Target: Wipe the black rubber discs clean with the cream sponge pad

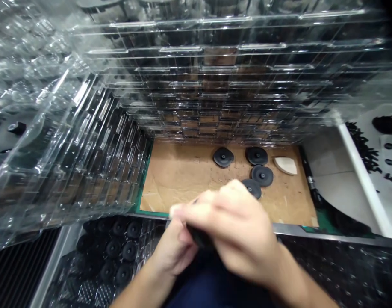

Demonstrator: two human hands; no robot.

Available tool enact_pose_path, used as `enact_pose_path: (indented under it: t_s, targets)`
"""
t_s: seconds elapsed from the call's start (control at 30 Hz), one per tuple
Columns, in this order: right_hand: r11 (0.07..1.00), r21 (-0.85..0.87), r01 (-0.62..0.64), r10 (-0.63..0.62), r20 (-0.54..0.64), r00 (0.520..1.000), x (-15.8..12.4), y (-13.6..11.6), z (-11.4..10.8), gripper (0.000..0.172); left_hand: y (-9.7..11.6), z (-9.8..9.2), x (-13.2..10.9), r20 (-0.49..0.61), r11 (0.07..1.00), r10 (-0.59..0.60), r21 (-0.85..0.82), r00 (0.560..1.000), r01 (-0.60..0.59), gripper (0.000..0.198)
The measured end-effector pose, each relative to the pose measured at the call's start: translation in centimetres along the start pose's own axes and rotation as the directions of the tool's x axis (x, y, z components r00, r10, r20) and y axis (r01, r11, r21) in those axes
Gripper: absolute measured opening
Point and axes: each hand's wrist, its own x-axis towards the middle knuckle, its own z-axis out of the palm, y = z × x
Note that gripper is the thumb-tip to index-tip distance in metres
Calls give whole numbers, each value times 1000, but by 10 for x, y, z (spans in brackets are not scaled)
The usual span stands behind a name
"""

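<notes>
My left hand (174,246) and my right hand (242,226) meet in front of the cardboard, both closed around a black rubbery part (200,236). Most of that part is hidden by the fingers, and motion smears the right hand. Past my knuckles, several round black discs with a small raised centre lie on the cardboard sheet (173,179); one black disc (223,157) sits apart from the others. The nearest black disc (252,187) is partly covered by my right hand. To their right rests a cream wedge-shaped piece (285,165).
Tall stacks of clear plastic trays (202,81) rise behind the cardboard, and more clear trays (83,141) lean in at left. At lower left a tray of black discs (119,248) stands below the bench edge. A white-edged bin (364,175) borders the right, small black pieces (362,145) beyond it.
</notes>
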Motion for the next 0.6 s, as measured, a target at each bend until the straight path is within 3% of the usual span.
enact_pose_path:
  t_s: [0.1, 0.2, 0.3, 0.37, 0.43, 0.5, 0.53, 0.6]
  targets:
    - [947, 11, -322, 321, -102, 941, -14, 25, 10, 22, 1, -5, 2, -75, 997, 71, -24, 995, -73, 65]
    - [889, 2, -458, 458, -13, 889, -45, 45, 33, 22, 6, -11, 4, -142, 992, 112, -37, 983, -118, 63]
    - [894, 8, -447, 444, 108, 889, -73, 54, 57, 21, 10, -14, 5, -126, 990, 126, -53, 984, -133, 62]
    - [885, 1, -465, 462, 101, 881, -79, 53, 59, 18, 10, -14, 5, -105, 990, 118, -62, 987, -125, 64]
    - [860, 2, -509, 509, 12, 860, -70, 43, 48, 19, 8, -11, 6, -104, 992, 108, -50, 989, -114, 66]
    - [847, 19, -531, 526, -172, 833, -51, 24, 30, 21, 6, -7, 6, -118, 994, 102, -34, 988, -106, 67]
    - [867, 22, -498, 486, -256, 835, -40, 13, 23, 22, 5, -4, 6, -125, 994, 101, -30, 987, -106, 64]
    - [949, -4, -316, 297, -330, 896, -22, -8, 14, 23, 3, 0, 4, -106, 994, 99, -43, 989, -104, 57]
